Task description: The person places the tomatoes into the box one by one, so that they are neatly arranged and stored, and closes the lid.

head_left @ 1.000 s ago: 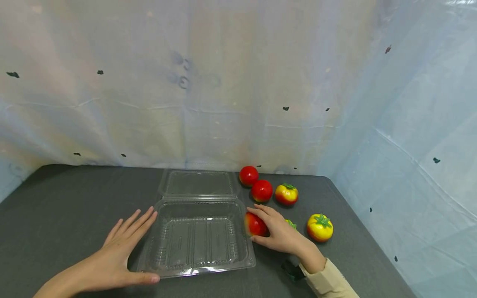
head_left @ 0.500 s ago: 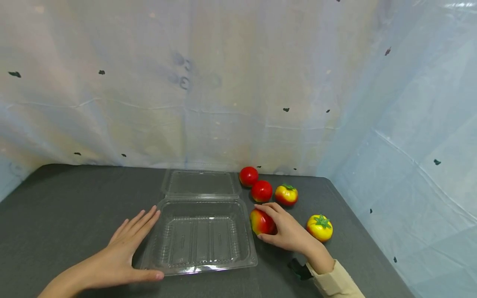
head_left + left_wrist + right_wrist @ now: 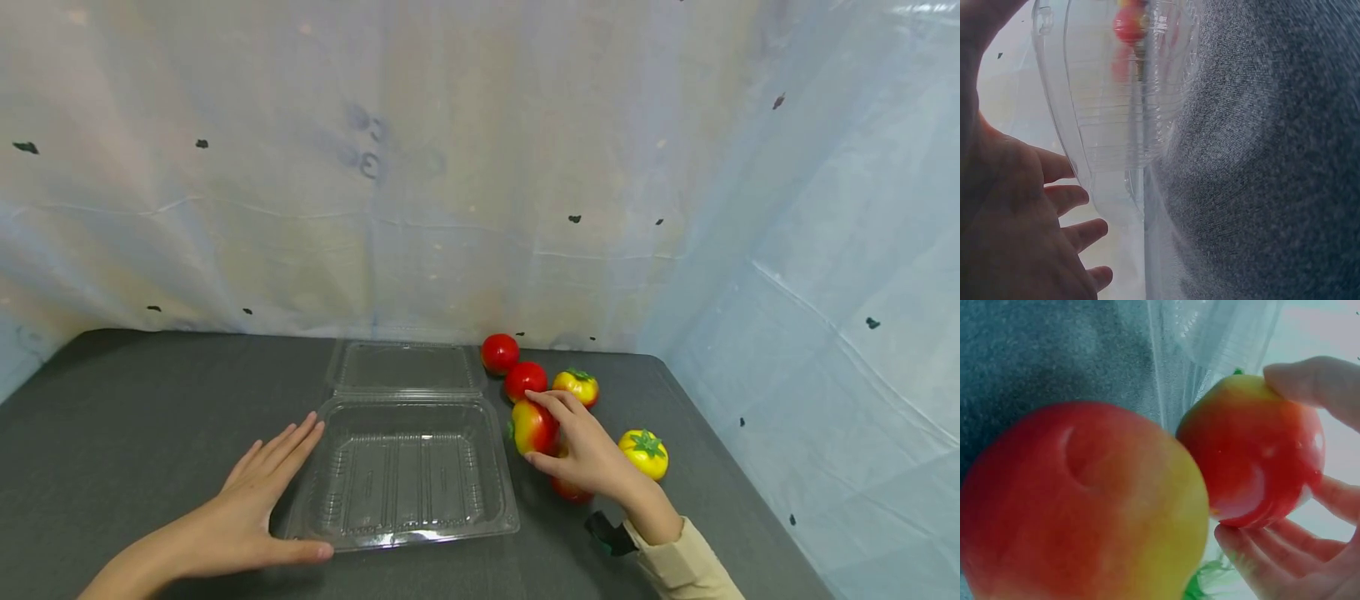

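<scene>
My right hand [image 3: 592, 454] grips a red-and-yellow tomato [image 3: 534, 428] between thumb and fingers, right of a clear plastic clamshell box [image 3: 352, 542]. Its green stem end faces the box. The right wrist view shows this tomato [image 3: 1254, 456] at the fingertips, behind a larger-looking, nearer tomato [image 3: 1085, 506]. In the head view that other tomato [image 3: 572, 490] lies partly hidden under the right hand. My left hand [image 3: 243, 517] is spread at the box's left side, thumb near the front corner. In the left wrist view its straight fingers [image 3: 1085, 236] lie along the box rim [image 3: 1060, 119].
The box's lid [image 3: 405, 367] lies folded back behind its base. Two red tomatoes [image 3: 500, 354] and a yellow-red one [image 3: 576, 385] sit beyond the right hand. Another yellow tomato [image 3: 643, 454] is farther right. Plastic sheeting [image 3: 465, 167] hangs behind the dark table [image 3: 150, 417].
My right hand has drawn the tomato rightward from the box's edge, then up and back, its stem end now showing. Another tomato has come into view under the hand. The left hand barely shifts.
</scene>
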